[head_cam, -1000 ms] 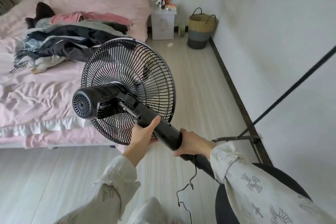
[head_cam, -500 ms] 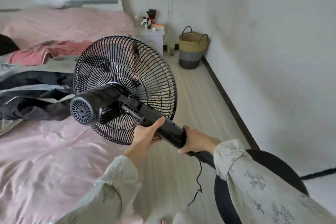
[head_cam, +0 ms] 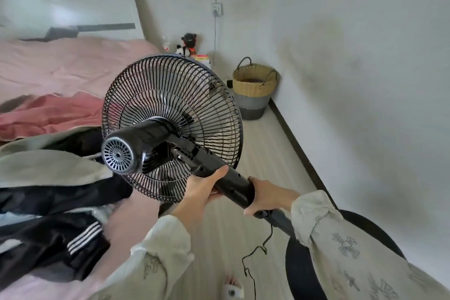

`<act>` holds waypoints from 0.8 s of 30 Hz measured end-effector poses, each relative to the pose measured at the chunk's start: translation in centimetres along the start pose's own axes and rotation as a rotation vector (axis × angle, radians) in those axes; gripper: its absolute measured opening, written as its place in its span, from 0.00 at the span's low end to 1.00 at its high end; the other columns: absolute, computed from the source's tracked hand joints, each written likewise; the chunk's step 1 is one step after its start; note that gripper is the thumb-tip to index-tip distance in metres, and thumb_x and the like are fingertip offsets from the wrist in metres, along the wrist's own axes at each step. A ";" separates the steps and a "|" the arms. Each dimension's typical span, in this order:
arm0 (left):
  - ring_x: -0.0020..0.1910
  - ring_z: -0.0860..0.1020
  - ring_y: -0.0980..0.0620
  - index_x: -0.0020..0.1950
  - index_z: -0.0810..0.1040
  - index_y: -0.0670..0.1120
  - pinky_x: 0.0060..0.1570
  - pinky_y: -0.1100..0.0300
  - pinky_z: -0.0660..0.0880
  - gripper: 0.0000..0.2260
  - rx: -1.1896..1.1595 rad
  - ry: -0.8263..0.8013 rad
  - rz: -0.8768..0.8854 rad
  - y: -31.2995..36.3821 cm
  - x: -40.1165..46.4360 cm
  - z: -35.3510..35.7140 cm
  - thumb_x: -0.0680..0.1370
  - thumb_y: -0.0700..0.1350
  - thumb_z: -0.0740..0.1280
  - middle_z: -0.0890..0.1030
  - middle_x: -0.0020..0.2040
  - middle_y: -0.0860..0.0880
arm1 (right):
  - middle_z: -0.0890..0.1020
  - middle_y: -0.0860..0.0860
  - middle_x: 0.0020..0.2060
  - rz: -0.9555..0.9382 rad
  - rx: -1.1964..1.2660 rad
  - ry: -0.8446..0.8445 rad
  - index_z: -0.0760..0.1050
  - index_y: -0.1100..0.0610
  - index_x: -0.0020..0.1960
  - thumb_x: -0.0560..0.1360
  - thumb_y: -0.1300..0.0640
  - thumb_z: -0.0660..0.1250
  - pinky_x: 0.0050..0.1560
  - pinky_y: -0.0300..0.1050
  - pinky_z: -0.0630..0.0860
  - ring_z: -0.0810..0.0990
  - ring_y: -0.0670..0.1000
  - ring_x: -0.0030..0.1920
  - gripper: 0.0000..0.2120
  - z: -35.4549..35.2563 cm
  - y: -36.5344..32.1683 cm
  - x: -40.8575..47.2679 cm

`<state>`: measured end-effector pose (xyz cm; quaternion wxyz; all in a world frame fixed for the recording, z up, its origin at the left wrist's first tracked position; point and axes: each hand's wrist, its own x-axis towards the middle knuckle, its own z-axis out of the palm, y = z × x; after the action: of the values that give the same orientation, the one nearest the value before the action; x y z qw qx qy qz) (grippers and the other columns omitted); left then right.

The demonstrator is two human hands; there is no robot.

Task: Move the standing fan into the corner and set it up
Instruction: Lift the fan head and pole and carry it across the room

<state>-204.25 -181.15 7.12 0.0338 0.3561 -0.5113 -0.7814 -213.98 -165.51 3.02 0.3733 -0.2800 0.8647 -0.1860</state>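
I carry a black standing fan [head_cam: 170,126] tilted almost level, its round wire cage pointing away from me and its motor housing toward the left. My left hand [head_cam: 203,186] grips the fan's neck just below the head. My right hand [head_cam: 269,196] is closed around the pole lower down. The fan's round black base [head_cam: 299,268] hangs at the lower right, partly hidden by my right sleeve. Its thin black cord [head_cam: 258,251] dangles under the pole toward the floor.
A bed with pink bedding [head_cam: 60,68] and a heap of dark clothes [head_cam: 53,221] fills the left. A strip of pale wood floor [head_cam: 265,153] runs along the white wall to a woven basket [head_cam: 254,90] and a nightstand with toys in the far corner. A wall socket [head_cam: 216,8] sits above.
I have moved forward along the bed toward the far corner; the basket and nightstand appear closer. Both hands keep the same grip on the fan. The dark clothes rack bar has left view.
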 end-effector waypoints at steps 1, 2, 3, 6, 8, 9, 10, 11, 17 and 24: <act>0.46 0.83 0.44 0.49 0.78 0.45 0.41 0.52 0.81 0.14 0.003 -0.001 -0.010 1.2 2.3 1.1 0.66 0.42 0.76 0.83 0.47 0.44 | 0.78 0.48 0.46 0.002 0.010 -0.007 0.66 0.49 0.54 0.58 0.48 0.76 0.46 0.42 0.75 0.78 0.49 0.45 0.29 -2.1 0.4 1.9; 0.45 0.83 0.45 0.48 0.77 0.46 0.40 0.53 0.81 0.14 0.005 0.005 -0.009 2.1 3.8 1.8 0.66 0.42 0.76 0.83 0.46 0.44 | 0.78 0.47 0.44 -0.004 0.018 -0.008 0.66 0.49 0.53 0.59 0.48 0.76 0.43 0.39 0.73 0.77 0.48 0.44 0.28 -3.5 0.6 3.0; 0.45 0.83 0.45 0.49 0.77 0.46 0.41 0.53 0.81 0.14 0.003 0.008 -0.013 3.1 5.7 2.8 0.66 0.42 0.76 0.83 0.46 0.44 | 0.77 0.46 0.42 -0.004 0.023 -0.011 0.66 0.49 0.53 0.59 0.49 0.76 0.40 0.37 0.71 0.77 0.47 0.43 0.27 -5.2 0.8 4.4; 0.46 0.83 0.45 0.53 0.77 0.43 0.44 0.52 0.81 0.18 -0.002 0.006 -0.026 5.3 10.5 5.2 0.66 0.41 0.77 0.83 0.48 0.43 | 0.75 0.44 0.39 0.002 0.017 0.006 0.66 0.49 0.52 0.59 0.50 0.76 0.39 0.37 0.70 0.77 0.47 0.41 0.27 -9.4 1.8 8.4; 0.46 0.83 0.46 0.54 0.77 0.42 0.45 0.53 0.81 0.19 -0.008 0.009 -0.030 6.6 13.6 6.7 0.66 0.41 0.76 0.83 0.48 0.42 | 0.76 0.45 0.40 0.000 0.007 0.010 0.66 0.50 0.52 0.59 0.50 0.76 0.41 0.39 0.72 0.77 0.49 0.42 0.27 -11.9 2.5 11.2; 0.45 0.83 0.46 0.54 0.77 0.41 0.44 0.53 0.81 0.19 -0.010 0.010 -0.033 7.2 15.2 7.5 0.66 0.41 0.76 0.84 0.48 0.42 | 0.77 0.47 0.41 0.002 -0.004 0.014 0.66 0.50 0.52 0.59 0.50 0.76 0.44 0.42 0.74 0.78 0.50 0.43 0.26 -13.1 2.8 12.6; 0.45 0.83 0.46 0.54 0.77 0.41 0.44 0.54 0.81 0.18 -0.005 0.011 -0.032 7.8 17.3 8.3 0.66 0.40 0.76 0.84 0.48 0.42 | 0.78 0.48 0.43 -0.001 -0.019 0.021 0.67 0.51 0.53 0.60 0.50 0.76 0.46 0.44 0.75 0.78 0.51 0.44 0.26 -14.5 3.3 14.4; 0.45 0.83 0.47 0.53 0.78 0.41 0.43 0.54 0.81 0.18 -0.001 0.014 -0.034 8.4 19.1 9.0 0.66 0.41 0.76 0.84 0.48 0.42 | 0.78 0.49 0.44 0.000 -0.026 0.021 0.67 0.52 0.53 0.60 0.51 0.76 0.47 0.45 0.76 0.79 0.52 0.45 0.26 -15.8 3.8 16.0; 0.45 0.83 0.47 0.46 0.77 0.45 0.45 0.53 0.80 0.13 0.022 0.027 -0.048 13.3 31.2 13.7 0.65 0.41 0.76 0.83 0.48 0.42 | 0.76 0.47 0.44 0.006 -0.035 0.007 0.67 0.51 0.54 0.60 0.51 0.76 0.46 0.43 0.73 0.77 0.50 0.44 0.26 -24.3 5.8 26.7; 0.51 0.81 0.44 0.59 0.74 0.41 0.52 0.50 0.79 0.25 0.040 0.100 -0.051 17.6 42.2 19.3 0.65 0.40 0.77 0.81 0.54 0.41 | 0.79 0.47 0.42 -0.017 -0.005 -0.010 0.68 0.50 0.54 0.59 0.51 0.76 0.43 0.41 0.76 0.79 0.48 0.40 0.28 -32.7 9.3 36.8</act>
<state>-252.47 -192.15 3.89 0.0322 0.4083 -0.5151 -0.7529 -262.46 -177.58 -0.55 0.3756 -0.2891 0.8608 -0.1856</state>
